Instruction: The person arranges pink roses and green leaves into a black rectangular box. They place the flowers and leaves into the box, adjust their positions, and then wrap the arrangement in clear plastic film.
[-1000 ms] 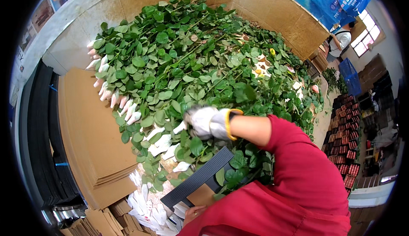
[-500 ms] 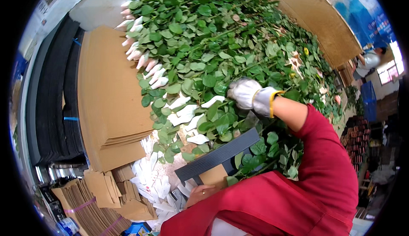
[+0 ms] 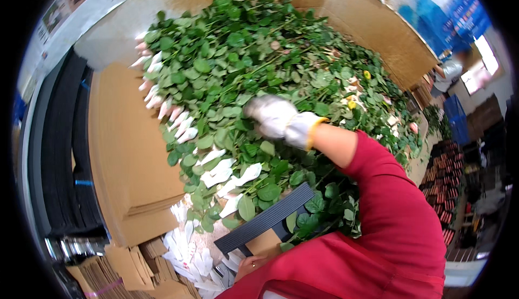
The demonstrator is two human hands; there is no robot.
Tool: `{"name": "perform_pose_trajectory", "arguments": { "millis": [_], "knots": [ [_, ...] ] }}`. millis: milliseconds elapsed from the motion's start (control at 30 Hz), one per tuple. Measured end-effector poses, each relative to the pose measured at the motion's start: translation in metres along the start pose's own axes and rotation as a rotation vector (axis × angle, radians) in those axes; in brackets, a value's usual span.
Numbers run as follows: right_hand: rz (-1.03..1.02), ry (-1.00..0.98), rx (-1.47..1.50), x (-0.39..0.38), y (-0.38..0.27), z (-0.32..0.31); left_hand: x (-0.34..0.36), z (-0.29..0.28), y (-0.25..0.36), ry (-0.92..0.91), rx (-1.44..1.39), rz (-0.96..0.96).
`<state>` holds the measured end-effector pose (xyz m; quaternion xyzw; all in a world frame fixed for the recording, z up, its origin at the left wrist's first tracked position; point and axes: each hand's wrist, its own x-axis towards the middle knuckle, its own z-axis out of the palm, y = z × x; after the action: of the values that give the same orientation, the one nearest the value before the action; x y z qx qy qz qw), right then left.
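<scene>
A large heap of rose stems with green leaves [image 3: 216, 77] lies before me, the buds in white and pinkish sleeves pointing left. My right hand [image 3: 270, 116], in a white glove with a yellow cuff edge, is over the leaves at mid-heap; motion smears its fingers. Several white-sleeved buds [image 3: 219, 173] lie on the near side, left of that hand. At the bottom, my bare left hand [image 3: 250, 266], with a ring, is beside a brown cardboard piece [image 3: 264, 243] and partly covered by my red clothing. A black ridged strip [image 3: 265, 218] lies just beyond it.
Stacked corrugated cardboard sheets [image 3: 130, 153] stand left of the heap, with black sheets [image 3: 59, 148] farther left. White paper sleeves [image 3: 189, 250] pile up near my left hand. Cardboard walls [image 3: 378, 34] bound the back. A person [image 3: 448, 72] is at the far right.
My right hand has moved left across the leaves. One white-sleeved bud near it now lies closer to the black strip. The whole view has shifted slightly.
</scene>
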<state>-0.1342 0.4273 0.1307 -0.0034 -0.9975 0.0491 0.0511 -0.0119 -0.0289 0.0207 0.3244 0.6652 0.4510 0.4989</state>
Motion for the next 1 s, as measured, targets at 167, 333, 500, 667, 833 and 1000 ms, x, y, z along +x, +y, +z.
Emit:
{"name": "perform_pose_trajectory", "arguments": {
  "millis": [167,333,500,667,833,1000],
  "knots": [
    [0.233,-0.532,0.031,-0.019,-0.016,0.015,0.003,-0.003,-0.001,-0.023,-0.026,-0.094],
    [0.184,-0.320,0.275,-0.100,0.045,0.105,0.000,-0.006,0.021,0.000,-0.074,0.144],
    [0.205,-0.040,0.135,-0.017,0.011,-0.002,0.011,-0.006,0.014,0.045,-0.105,0.235],
    [0.162,-0.094,-0.200,0.034,0.028,0.073,0.013,-0.007,0.012,0.016,-0.064,0.155],
    [0.133,0.045,-0.011,0.012,-0.002,0.010,0.008,-0.008,0.027,0.051,-0.003,0.204],
    [-0.059,0.433,0.120,-0.008,0.034,-0.056,0.007,-0.006,0.055,0.082,0.131,0.307]
  ]
}}
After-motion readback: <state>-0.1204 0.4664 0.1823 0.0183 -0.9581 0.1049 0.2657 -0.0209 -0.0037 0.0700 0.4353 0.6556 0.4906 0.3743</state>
